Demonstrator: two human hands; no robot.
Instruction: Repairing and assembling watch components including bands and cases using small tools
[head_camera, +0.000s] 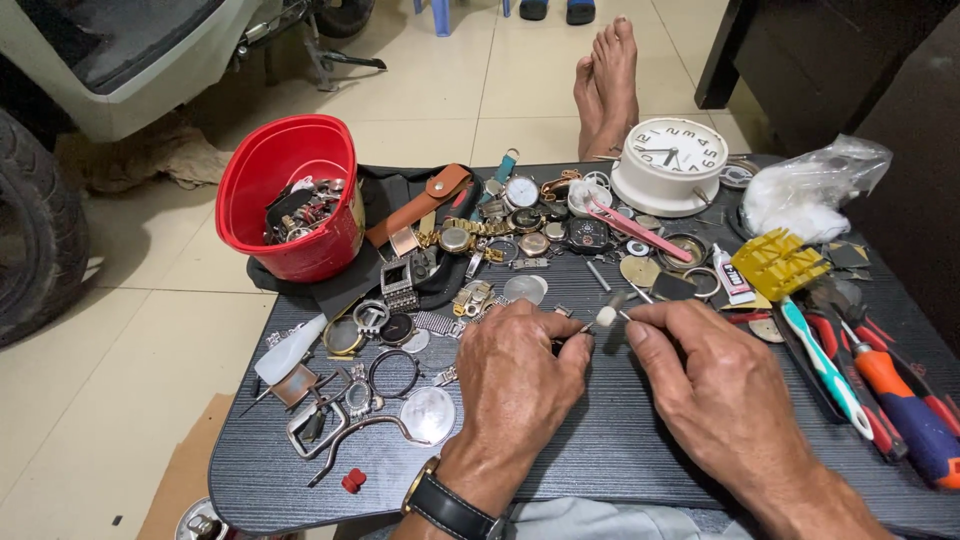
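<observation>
Head view
Tool: a small hammer (607, 318) with a pale, stubby head and a thin shaft, held low over the middle of the dark table (600, 450), between the two hands.
Small part: something thin and metallic sits under the left fingertips; too small to tell what it is.
Left hand (520, 375): palm down, knuckles up, fingers pressed together and curled, the tips pinching the small part just left of the hammer head. A black-strapped wristwatch (450, 505) sits on this wrist.
Right hand (715, 385): palm down, reaching in from the right, thumb and forefinger pinching the hammer's shaft, the other fingers folded under.
Gap between hands: narrow; the fingertips are near each other, with the hammer head between them.
Behind the hands: a spread of watch cases, dials and bracelets (500, 235) across the table's far half.
Far left: a red bucket (290, 195) holding more watch parts.
Far right: a white clock (672, 160) lying face up, and beside it a clear plastic bag (815, 185).
Right edge: a yellow toothed block (778, 262), a toothbrush (825, 365) and an orange-and-blue screwdriver (905, 410).
Near left: loose rings, buckles and a round glass (428, 413).
Beyond the table: bare feet (605, 80) on a tiled floor (150, 350).
</observation>
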